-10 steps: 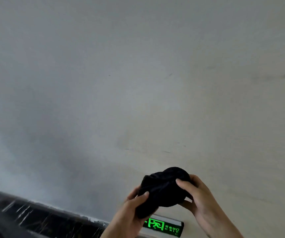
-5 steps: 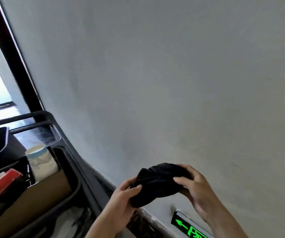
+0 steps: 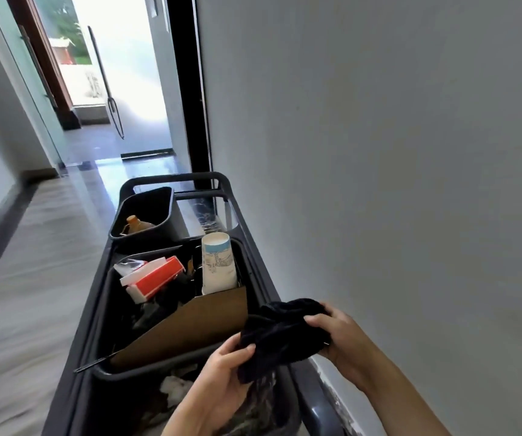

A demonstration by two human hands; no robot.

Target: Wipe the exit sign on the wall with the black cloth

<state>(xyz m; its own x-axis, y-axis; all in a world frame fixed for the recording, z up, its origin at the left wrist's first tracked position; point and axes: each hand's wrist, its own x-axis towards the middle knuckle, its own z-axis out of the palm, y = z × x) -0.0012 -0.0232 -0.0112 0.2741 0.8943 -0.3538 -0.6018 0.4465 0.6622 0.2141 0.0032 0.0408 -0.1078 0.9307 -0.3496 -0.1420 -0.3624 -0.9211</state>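
Observation:
The black cloth (image 3: 281,336) is bunched up between both my hands, low in the view over the right edge of a dark cart. My left hand (image 3: 221,376) grips its lower left side from below. My right hand (image 3: 335,335) pinches its right side, close to the grey wall (image 3: 395,184). The exit sign is out of view.
A dark cleaning cart (image 3: 253,215) stands along the wall, holding a black bin (image 3: 146,215), a red and white box (image 3: 151,278), a paper cup (image 3: 218,262) and a cardboard sheet (image 3: 190,325). A corridor runs left toward a bright glass doorway (image 3: 111,73).
The view has swung left and down, away from the wall. The green exit sign has dropped out of sight and the cart and corridor have come in. Both hands still hold the cloth.

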